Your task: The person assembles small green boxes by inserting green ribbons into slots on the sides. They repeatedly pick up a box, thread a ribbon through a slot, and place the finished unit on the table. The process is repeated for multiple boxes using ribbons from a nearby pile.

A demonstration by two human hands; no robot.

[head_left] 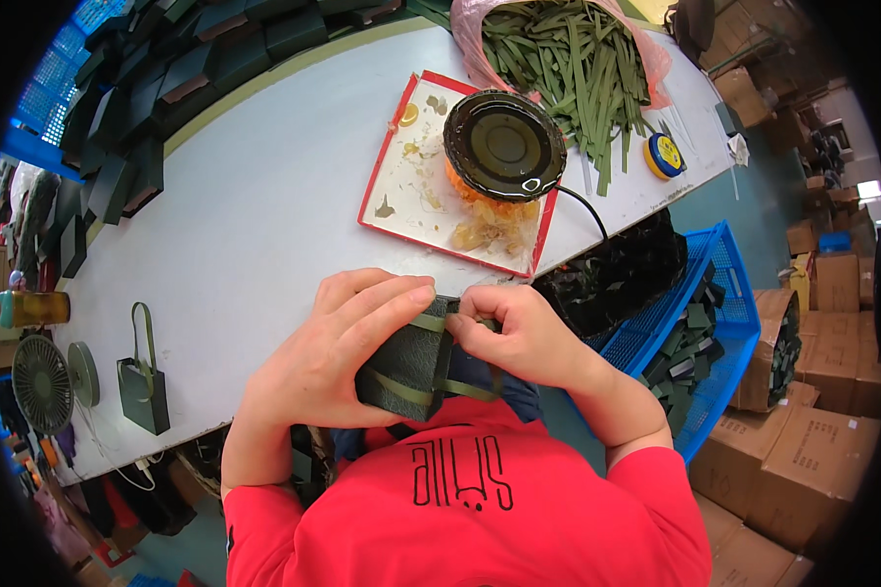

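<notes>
My left hand (331, 344) is wrapped round a small dark green textured box (411, 357), held tilted close to my body at the table's near edge. A flat green ribbon strap (401, 388) runs across the box and loops out past its right side. My right hand (521, 331) is closed, thumb and fingers pinched on the ribbon at the box's upper right edge. The fingertips partly hide that end of the ribbon. Beyond my hands, a round black pot of brown liquid (506, 145) stands on an orange base in a red-rimmed white tray (392, 186).
A pink bag (470, 44) of green ribbon strips (578, 68) lies at the back, beside a blue-and-yellow round tin (664, 155). Dark boxes (191, 73) are piled far left. A handled box (145, 391) and a fan (42, 384) stand left. A blue crate (724, 293) sits right, near cartons (803, 460).
</notes>
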